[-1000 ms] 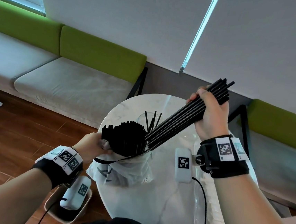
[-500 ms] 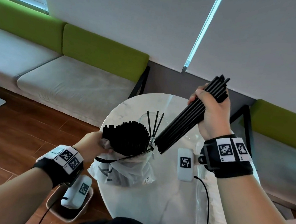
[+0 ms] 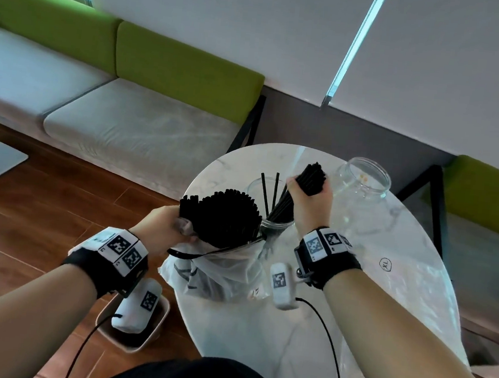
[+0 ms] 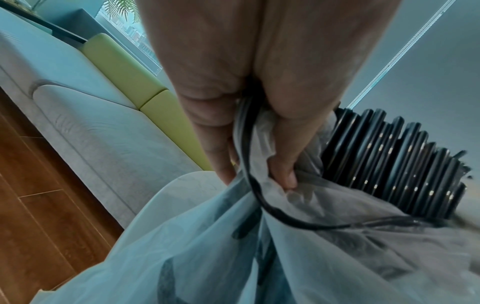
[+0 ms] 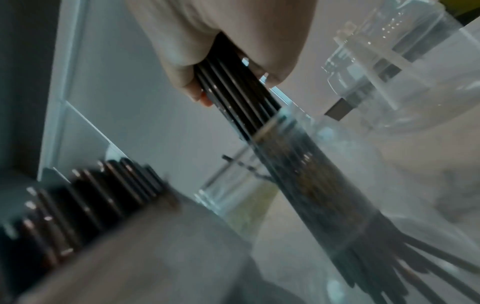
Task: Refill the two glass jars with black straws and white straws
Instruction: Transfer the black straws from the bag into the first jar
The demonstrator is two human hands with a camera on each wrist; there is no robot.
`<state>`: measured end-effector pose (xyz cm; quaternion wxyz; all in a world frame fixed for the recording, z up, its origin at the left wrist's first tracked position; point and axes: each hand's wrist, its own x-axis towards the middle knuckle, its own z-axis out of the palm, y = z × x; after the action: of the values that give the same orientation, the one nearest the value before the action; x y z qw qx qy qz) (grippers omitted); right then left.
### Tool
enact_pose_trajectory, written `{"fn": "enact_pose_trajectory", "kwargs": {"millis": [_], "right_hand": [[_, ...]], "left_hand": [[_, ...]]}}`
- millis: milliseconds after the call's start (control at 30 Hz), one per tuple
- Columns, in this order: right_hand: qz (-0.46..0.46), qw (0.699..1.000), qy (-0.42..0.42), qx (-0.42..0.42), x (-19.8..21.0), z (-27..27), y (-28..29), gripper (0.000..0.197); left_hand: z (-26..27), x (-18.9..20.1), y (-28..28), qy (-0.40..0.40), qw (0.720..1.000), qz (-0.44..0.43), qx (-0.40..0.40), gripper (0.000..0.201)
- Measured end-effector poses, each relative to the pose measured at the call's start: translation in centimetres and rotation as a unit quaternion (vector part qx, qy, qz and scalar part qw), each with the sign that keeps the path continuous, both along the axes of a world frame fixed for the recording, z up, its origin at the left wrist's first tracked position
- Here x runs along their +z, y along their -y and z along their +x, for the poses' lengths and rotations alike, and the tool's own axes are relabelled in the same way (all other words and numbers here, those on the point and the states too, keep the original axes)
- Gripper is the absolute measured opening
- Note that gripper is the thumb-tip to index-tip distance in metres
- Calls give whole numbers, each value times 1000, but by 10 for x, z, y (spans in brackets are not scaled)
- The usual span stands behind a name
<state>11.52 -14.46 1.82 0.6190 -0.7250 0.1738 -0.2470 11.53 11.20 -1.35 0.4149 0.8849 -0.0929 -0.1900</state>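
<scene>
My right hand (image 3: 309, 202) grips a bundle of black straws (image 3: 313, 176) (image 5: 233, 86), and their lower ends stand inside a glass jar (image 3: 265, 190) (image 5: 298, 164) that holds a few other black straws. My left hand (image 3: 162, 226) (image 4: 259, 123) pinches the rim of a clear plastic bag (image 3: 212, 273) (image 4: 311, 257), from which a thick pack of black straws (image 3: 221, 213) (image 4: 394, 168) sticks up. A second glass jar (image 3: 363, 181) (image 5: 405, 61) stands at the back right, with no straws in it. No white straws are in view.
Both jars and the bag are on a round white marble table (image 3: 371, 276). A grey-and-green bench (image 3: 127, 116) runs along the wall to the left. A small beige bin (image 3: 134, 327) sits on the wooden floor beside the table.
My right hand has swung the bundle upright and lowered it from above the table into the near jar. The left hand has kept hold of the bag.
</scene>
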Motion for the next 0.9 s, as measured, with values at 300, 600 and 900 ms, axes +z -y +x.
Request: {"fn": "enact_pose_trajectory", "kwargs": {"millis": [300, 600, 900], "right_hand": [[-184, 979, -91, -12, -43, 10, 10, 49], [-406, 896, -95, 151, -21, 34, 8, 83], [-458, 855, -72, 233, -30, 56, -13, 18]], "left_hand": [[-1, 4, -5, -8, 1000, -7, -8, 33], [-2, 6, 1, -14, 1000, -16, -1, 31], [-1, 5, 1, -32, 999, -22, 7, 25]]}}
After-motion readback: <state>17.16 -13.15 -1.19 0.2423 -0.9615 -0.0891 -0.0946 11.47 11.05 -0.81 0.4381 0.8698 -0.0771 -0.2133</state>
